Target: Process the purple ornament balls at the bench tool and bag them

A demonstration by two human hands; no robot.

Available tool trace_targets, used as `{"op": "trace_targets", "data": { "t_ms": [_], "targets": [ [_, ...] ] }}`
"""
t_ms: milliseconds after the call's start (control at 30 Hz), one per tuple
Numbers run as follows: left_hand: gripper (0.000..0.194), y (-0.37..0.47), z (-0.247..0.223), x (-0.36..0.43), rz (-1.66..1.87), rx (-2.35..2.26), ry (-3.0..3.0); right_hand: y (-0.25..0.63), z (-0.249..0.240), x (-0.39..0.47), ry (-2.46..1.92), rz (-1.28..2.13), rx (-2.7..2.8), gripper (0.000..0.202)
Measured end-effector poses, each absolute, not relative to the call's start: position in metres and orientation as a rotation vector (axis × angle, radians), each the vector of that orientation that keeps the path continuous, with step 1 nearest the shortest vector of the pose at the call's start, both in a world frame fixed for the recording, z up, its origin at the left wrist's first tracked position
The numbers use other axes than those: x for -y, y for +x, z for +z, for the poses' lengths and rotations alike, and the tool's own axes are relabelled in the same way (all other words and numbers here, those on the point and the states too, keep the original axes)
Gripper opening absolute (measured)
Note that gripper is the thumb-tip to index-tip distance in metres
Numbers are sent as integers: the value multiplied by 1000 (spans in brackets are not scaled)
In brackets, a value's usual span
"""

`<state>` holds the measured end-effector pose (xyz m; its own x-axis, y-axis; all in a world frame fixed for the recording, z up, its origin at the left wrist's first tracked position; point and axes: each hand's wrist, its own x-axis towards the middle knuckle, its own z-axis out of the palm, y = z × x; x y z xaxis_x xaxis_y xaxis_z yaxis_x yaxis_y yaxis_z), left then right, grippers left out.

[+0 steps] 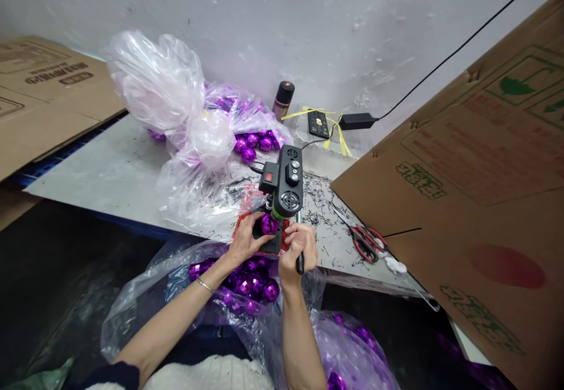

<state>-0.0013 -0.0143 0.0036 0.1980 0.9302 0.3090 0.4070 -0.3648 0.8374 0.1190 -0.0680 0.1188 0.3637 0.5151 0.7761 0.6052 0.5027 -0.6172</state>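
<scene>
A shiny purple mirror ball (269,224) sits under the head of a small black hand press (288,183). My left hand (247,238) holds this ball between thumb and fingers, low over the press's black base (272,244). My right hand (298,254) is wrapped around the black lever handle (300,264) on the press's right side. Red material (285,238) shows around the base. Below my forearms, an open clear plastic bag (132,296) on my lap contains several more purple balls (245,285).
A tied plastic bag (194,125) of purple balls lies behind the press. Near the wall stand a dark spray can (282,101), a phone (318,123) and a black adapter (356,121). Red-handled scissors (366,243) lie beside a large carton (467,178). Black scraps litter the table (101,170).
</scene>
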Motion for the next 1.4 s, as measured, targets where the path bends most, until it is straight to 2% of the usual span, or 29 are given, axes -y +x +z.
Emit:
{"op": "trace_targets", "data": {
  "t_ms": [200, 1167, 1300, 1400],
  "targets": [
    [56, -1, 2, 15, 1138, -1234, 1872, 121, 91, 60, -1046, -137, 1296, 37],
    [56, 2, -2, 9, 1186, -1200, 1895, 122, 70, 44, -1031, -273, 1260, 44],
    [55, 3, -2, 9, 1191, -1207, 1901, 123, 77, 45, -998, -255, 1286, 49],
    [57, 5, -1, 7, 1204, -1205, 1901, 121, 100, 49, -1017, -208, 1230, 45]
  ]
}}
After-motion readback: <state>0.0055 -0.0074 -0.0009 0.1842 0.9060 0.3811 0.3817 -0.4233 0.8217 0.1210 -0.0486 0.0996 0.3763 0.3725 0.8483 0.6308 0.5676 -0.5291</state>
